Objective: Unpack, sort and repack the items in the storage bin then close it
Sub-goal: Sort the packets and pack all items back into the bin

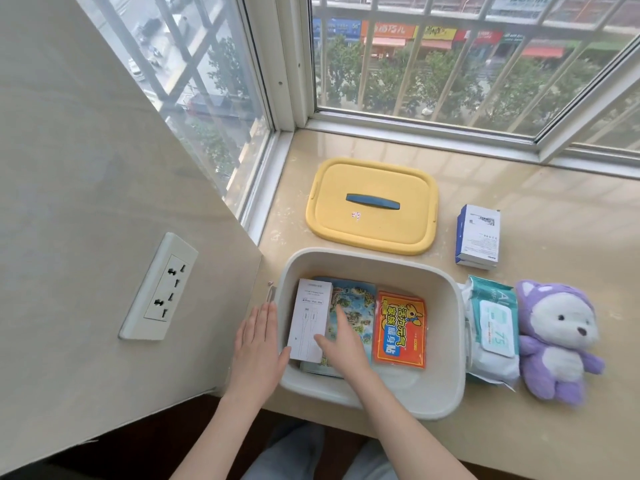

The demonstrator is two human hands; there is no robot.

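- Flat and holding nothing, the left hand (258,344) lies with straight fingers against the outer wall of the storage bin (367,253) at the bin's 9 o'clock. Its thumb reaches over the rim to the lower left corner of the white cable box (310,320).
- From 6 o'clock the right hand (341,344) reaches into the bin, fingers straight. They rest on the blue illustrated packet (358,303), and the thumb touches the cable box's lower right edge; it curls round neither.
- On the bin's floor the cable box stands at 9 o'clock, partly overlapping the blue packet at the centre. The orange heat-patch packet (400,332) lies flat at 3 o'clock, just beside the blue one.
- Off the open bin, at its 12 o'clock, the yellow lid (372,233) lies on the stone sill (554,188), blue handle (373,201) upward.
- At the bin's 3 o'clock the wet-wipes pack (491,332) touches its outer wall, and the purple plush toy (557,341) lies on its back just beyond the pack.
- At 2 o'clock sits the white-and-blue box (478,237), apart from lid and wipes.
- At 9 o'clock a wall socket (159,287) is set in the side wall, and at 12 o'clock, past the lid, is the barred window (450,64).
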